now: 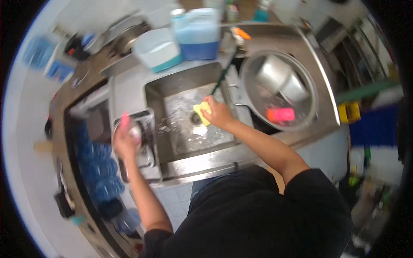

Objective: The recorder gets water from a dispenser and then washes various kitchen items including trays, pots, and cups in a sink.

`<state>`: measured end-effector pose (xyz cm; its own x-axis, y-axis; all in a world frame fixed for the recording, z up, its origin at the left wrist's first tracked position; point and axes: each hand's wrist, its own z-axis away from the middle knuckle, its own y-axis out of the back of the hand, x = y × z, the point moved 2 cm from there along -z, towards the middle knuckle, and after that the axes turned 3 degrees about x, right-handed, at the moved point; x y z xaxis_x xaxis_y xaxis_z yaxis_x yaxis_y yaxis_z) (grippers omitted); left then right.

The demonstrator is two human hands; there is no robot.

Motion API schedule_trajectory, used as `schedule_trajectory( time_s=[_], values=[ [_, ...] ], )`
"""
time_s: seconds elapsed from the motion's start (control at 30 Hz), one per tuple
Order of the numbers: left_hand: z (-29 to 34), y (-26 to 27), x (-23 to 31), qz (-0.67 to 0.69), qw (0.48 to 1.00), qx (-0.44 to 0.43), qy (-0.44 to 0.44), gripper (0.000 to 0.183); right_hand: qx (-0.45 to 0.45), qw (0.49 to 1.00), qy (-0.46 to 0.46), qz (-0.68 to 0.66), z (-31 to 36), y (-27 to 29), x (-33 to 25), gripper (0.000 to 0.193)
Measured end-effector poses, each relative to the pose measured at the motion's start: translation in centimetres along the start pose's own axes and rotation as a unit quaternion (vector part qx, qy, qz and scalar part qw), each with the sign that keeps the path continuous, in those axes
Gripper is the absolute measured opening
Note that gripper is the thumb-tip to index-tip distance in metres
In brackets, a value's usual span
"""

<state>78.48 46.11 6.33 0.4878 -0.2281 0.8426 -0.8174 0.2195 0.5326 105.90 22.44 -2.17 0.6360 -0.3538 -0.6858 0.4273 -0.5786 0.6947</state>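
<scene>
My right hand [219,114] is closed on a yellow sponge [202,114] above the sink basin [178,155], close to the drain. A dark green, rod-like thing [222,77] slants down to just beyond that hand. My left hand [125,142], smeared by motion, is over a metal tray [148,161] left of the basin. Next to its fingers are a round, pale, shiny thing [136,130] and a bright pink piece [124,119]; whether the hand grips them is unclear. Water with glints and some suds covers the basin floor.
On the right a large round tub [316,92] holds metal pans [275,73] and a pink-orange cup-like thing [280,115]. Behind the sink stand a blue jug [198,34], a white-and-teal container [158,50] and a metal pot [129,38]. Blue water bottles [105,172] lie at left.
</scene>
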Motion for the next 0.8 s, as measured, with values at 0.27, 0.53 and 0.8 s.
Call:
schedule_trajectory(
  time_s=[0.27,0.53,0.8],
  values=[
    [-2.3,-1.1,0.7,-0.396,0.899,0.021,-0.185,0.039,0.188,0.942,-0.277,0.007,8.0,17.5,9.9,0.046],
    [14.9,-28.4,16.3,0.024,0.886,-0.380,-0.265,0.030,-0.025,0.886,-0.432,-0.167,11.6,23.6,21.7,0.040],
    [21.5,-47.6,15.5,-0.161,0.620,-0.668,-0.377,0.067,-0.071,0.879,-0.431,-0.193,9.8,23.7,19.3,0.043]
  ],
)
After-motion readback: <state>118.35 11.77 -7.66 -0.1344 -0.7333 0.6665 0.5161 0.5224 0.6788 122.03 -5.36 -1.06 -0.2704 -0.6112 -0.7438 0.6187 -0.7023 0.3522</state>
